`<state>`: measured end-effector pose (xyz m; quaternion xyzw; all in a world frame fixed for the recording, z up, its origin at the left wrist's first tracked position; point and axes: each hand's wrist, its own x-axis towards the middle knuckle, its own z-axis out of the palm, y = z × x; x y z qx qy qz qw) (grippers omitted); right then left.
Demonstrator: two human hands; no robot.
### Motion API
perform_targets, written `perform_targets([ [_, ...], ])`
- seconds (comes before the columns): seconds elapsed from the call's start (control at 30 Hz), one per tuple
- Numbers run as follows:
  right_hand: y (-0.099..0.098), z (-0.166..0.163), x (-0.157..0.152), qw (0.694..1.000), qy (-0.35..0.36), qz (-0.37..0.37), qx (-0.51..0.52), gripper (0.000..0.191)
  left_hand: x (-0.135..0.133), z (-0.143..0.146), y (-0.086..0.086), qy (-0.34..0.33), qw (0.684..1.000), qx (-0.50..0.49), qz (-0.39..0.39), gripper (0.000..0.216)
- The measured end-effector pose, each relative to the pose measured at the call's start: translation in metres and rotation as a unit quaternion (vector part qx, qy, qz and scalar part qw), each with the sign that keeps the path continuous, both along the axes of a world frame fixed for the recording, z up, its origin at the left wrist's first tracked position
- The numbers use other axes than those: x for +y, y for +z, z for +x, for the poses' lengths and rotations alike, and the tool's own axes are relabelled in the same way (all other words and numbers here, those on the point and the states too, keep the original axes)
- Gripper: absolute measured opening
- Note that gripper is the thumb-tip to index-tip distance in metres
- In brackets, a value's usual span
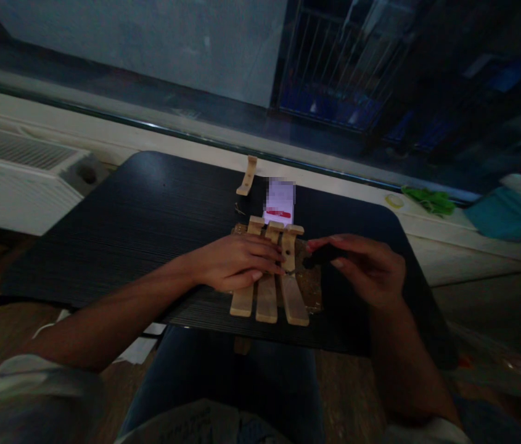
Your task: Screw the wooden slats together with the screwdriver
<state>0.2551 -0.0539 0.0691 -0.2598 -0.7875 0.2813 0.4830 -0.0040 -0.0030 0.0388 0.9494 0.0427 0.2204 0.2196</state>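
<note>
Beside the right hand point(362, 268), closed on a dark piece point(316, 256), slats point(267, 299) are best pinned under the flat, open left hand point(237, 262).

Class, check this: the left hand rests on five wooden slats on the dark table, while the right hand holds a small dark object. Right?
No: the head view shows three wooden slats, not five. The left hand rests on them on the dark table, while the right hand holds a small dark object.

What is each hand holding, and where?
Left hand presses down on the wooden slats mid-length. Right hand pinches a small dark object in its fingertips; unidentifiable.
</note>
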Motion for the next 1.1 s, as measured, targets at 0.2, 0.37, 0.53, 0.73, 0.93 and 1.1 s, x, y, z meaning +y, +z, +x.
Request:
perform_targets([
  [0.2, -0.001, 0.000, 0.003, 1.000, -0.009, 0.017, 0.014, 0.048, 0.001, 0.000, -0.001, -0.005, 1.000, -0.009, 0.006, 0.041],
  [0.37, -0.001, -0.001, 0.006, 0.999, -0.019, 0.042, 0.024, 0.043, 0.001, 0.000, -0.001, -0.005, 1.000, -0.005, 0.007, 0.041],
  [0.53, -0.001, -0.004, 0.008, 0.997, -0.029, 0.061, 0.040, 0.041, 0.001, 0.000, 0.000, -0.008, 1.000, -0.007, 0.009, 0.041],
  [0.73, -0.007, -0.006, 0.007, 0.990, -0.083, 0.108, 0.041, 0.042, 0.002, 0.000, -0.001, -0.009, 1.000, -0.005, 0.007, 0.041],
  [0.93, -0.010, -0.008, 0.008, 0.981, -0.106, 0.160, 0.014, 0.047, 0.002, -0.001, -0.001, -0.006, 1.000, 0.001, 0.005, 0.041],
  [1.1, -0.006, -0.005, 0.010, 0.988, -0.037, 0.149, 0.003, 0.048, 0.000, 0.000, 0.001, -0.002, 1.000, 0.006, 0.000, 0.040],
])
